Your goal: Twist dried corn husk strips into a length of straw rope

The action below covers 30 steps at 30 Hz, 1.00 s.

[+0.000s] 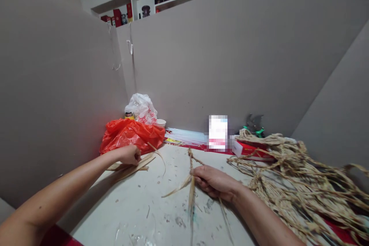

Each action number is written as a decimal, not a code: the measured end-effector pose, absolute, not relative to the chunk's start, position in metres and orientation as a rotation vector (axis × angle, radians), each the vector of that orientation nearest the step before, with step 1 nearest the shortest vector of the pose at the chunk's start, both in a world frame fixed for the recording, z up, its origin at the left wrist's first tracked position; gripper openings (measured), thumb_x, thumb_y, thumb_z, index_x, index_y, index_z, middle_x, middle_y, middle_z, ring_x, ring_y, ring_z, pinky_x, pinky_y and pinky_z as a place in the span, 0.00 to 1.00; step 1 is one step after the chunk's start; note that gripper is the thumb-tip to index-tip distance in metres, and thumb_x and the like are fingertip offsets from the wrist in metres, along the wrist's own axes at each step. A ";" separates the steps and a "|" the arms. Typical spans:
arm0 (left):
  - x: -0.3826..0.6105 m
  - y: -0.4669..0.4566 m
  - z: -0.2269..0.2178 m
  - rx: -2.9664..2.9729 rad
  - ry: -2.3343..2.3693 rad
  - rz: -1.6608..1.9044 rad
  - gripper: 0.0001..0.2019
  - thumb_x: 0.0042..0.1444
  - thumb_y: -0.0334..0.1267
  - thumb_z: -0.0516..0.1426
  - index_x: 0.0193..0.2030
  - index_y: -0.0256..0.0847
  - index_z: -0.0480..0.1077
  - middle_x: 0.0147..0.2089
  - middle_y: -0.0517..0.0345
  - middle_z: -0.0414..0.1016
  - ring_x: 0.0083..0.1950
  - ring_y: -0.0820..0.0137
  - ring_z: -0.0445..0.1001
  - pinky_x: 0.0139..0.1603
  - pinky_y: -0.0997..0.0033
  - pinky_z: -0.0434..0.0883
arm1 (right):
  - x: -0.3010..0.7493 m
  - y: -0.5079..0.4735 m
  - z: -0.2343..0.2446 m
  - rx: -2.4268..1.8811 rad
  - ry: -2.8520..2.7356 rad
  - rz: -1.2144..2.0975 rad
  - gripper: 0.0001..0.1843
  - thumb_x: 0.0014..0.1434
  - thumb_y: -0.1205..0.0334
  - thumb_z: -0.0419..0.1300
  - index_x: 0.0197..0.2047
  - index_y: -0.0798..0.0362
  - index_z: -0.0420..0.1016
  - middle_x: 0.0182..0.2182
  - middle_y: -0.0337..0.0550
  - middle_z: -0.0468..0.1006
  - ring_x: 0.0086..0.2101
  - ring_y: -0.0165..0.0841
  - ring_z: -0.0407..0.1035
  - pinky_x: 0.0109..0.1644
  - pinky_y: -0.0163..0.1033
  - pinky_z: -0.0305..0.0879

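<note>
My right hand (pixel 213 181) pinches a plaited straw cord (pixel 190 158) just below its braided part. Loose flat straw strips (pixel 191 194) fan out beneath the fingers, some down toward the table's near side and one to the left. At the left, my left hand (pixel 129 155) is closed, its fingers curled right over a small pile of dry straw strips (pixel 134 171). Whether a strip is between those fingers is hidden. A single thin curved strip (pixel 163 159) arches up beside the pile.
A large heap of straw cord (pixel 288 184) covers the right side of the white table (pixel 155 215). Behind lie a red plastic bag (pixel 132 136), a white bag (pixel 142 107), a white cup (pixel 160 123), clear-wrapped sticks (pixel 186 137), a blurred bright screen (pixel 218 132) and a red box (pixel 250 150). Grey partitions enclose the table.
</note>
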<state>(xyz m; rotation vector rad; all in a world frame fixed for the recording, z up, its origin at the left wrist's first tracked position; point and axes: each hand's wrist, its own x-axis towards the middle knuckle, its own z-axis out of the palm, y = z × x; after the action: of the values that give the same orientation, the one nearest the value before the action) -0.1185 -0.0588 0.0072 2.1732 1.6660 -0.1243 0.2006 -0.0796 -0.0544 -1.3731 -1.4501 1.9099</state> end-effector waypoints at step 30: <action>-0.134 -0.077 0.003 1.812 1.379 0.184 0.08 0.42 0.39 0.57 0.28 0.39 0.64 0.23 0.66 0.60 0.24 0.76 0.60 0.24 0.78 0.59 | 0.200 -0.082 -0.052 -1.399 -1.469 1.875 0.16 0.50 0.53 0.54 0.19 0.52 0.56 0.11 0.28 0.53 0.12 0.19 0.40 0.13 0.27 0.35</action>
<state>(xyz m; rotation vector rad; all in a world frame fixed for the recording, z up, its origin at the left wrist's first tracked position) -0.1343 -0.0770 0.0029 1.8122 1.3793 0.1839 0.2002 -0.0816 -0.0524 -1.3985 -1.4692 1.8754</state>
